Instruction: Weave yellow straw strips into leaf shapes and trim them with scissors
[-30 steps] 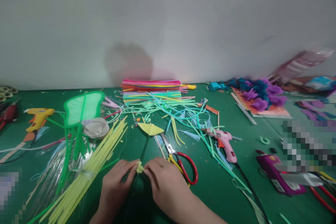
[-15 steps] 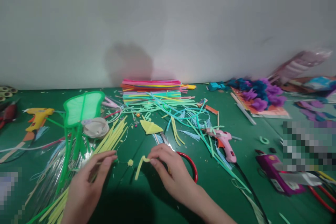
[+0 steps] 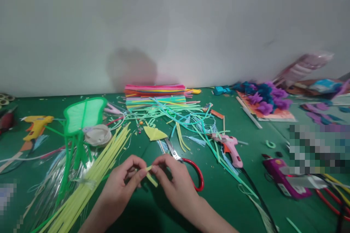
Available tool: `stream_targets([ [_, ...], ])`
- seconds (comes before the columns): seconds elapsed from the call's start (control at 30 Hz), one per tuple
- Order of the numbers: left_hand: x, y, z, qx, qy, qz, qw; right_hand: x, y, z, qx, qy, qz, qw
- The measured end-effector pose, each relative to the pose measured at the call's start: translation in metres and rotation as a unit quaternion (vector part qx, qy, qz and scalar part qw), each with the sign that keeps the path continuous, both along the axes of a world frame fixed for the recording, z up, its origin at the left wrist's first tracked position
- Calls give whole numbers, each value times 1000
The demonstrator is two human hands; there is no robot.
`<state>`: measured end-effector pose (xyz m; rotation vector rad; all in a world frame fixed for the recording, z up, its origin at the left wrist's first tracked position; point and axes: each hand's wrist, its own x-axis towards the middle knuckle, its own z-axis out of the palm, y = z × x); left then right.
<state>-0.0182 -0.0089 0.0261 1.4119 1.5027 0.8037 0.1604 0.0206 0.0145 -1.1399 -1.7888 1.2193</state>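
- The work surface is a green table (image 3: 221, 200) against a white panel (image 3: 205, 36), littered with craft stock and offcuts.
- The yellow strip (image 3: 152, 180) is at the near centre, held between the two hands above the table, its free end slanting down to the right.
- Left hand (image 3: 123, 180): thumb and index finger pinch the strip's upper part; the other fingers are curled.
- Right hand (image 3: 173, 178): thumb and forefinger close on the strip just beside the left fingertips.
- Handling, in judgement: the strip is very light, soft and easily bent; slipping appears unlikely, creasing likely. A fingertip pinch near the end suits it; hard pulling could distort it.
- Left of the hands, a bundle (image 3: 82, 189) of similar strips lies gathered by a clear band (image 3: 86, 182).
- Beyond the hands lie a yellow leaf (image 3: 154, 134) and scissors (image 3: 190, 161), the latter partly hidden by the right hand.
- Containers: a clear bag (image 3: 306, 66) at far right shows pinkish contents, not identifiable. Clear wrap (image 3: 45, 185) lies at near left; whether it encloses anything cannot be told.
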Motion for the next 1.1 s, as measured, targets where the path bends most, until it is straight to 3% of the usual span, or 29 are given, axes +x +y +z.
stream_targets([
  [0.07, 1, 0, -3, 79, 141, -14, 987, 0, -1, -2, 42, -31, 6, 999],
  [0.13, 1, 0, -8, 187, 273, -29, 943, 0, -1, -2, 53, -63, 22, 996],
  [0.27, -2, 1, -15, 404, 451, -73, 792, 0, 2, -1, -24, -110, 30, 993],
  [0.33, -5, 2, -16, 463, 473, -108, 742, 0, 4, 1, -85, -101, 29, 991],
  [0.4, -7, 2, -18, 483, 453, -128, 739, 0, 6, 3, -149, -68, 39, 986],
  [0.57, -7, 0, -25, 483, 409, -98, 768, 2, 9, 2, -297, 109, 79, 945],
  [0.73, -8, 0, -20, 472, 406, -96, 777, 13, 15, -4, -372, 195, 96, 902],
  [0.83, -10, -2, -12, 483, 432, -143, 748, 20, 20, -5, -381, 175, 133, 898],
  [0.97, -15, -7, -5, 492, 449, -264, 698, 26, 24, -2, -429, 157, 196, 868],
  [1.1, -39, -3, -3, 497, 468, -331, 651, 40, 28, 2, -437, 122, 208, 866],
])
